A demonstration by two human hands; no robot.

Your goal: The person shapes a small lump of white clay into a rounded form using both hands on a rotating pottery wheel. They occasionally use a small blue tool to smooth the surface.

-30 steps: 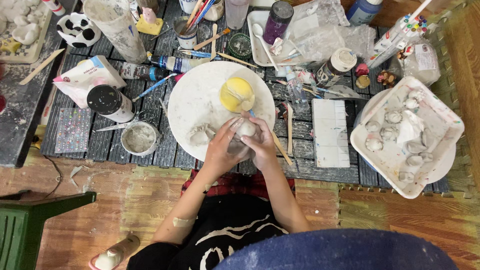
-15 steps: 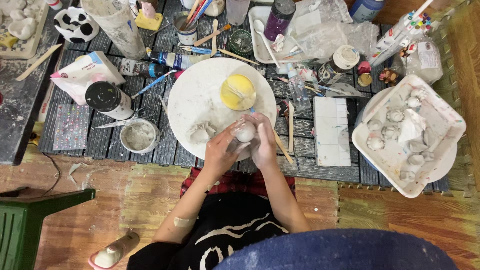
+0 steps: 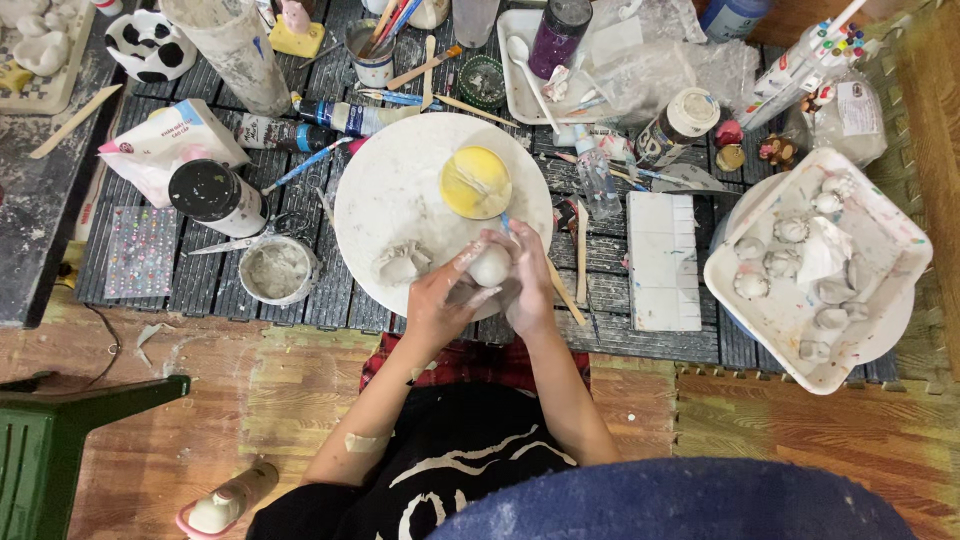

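Both hands are meeting over the near edge of the round white board (image 3: 400, 190), and between them they are cupping a small pale ball of clay (image 3: 491, 266). The left hand (image 3: 440, 305) is closing on the ball from below and the side, fingers curled under it; the right hand (image 3: 527, 285) is pressing in from the other side while also pinching a thin blue-handled tool (image 3: 506, 225) whose tip is sticking up past the ball. The step in hand looks like shaping or smoothing the ball, and it seems to be well short of finished. Any further working would call for a light, even squeeze and slow turning, since soft clay is likely to dent.

The ball is looking smooth, off-white and roughly egg-shaped, partly hidden by the fingers.

Just left of the hands a crumpled grey lump of clay (image 3: 400, 265) is lying on the board, and toward its far edge a yellow round sponge (image 3: 476, 182) is sitting. A wooden stick (image 3: 565, 290) is lying off the board's right edge. Left of the board a small cup of grey slurry (image 3: 276, 270) is standing on the dark slatted worktop (image 3: 650, 345); at the worktop's right end a white square tray (image 3: 880, 300) is holding small pale pieces
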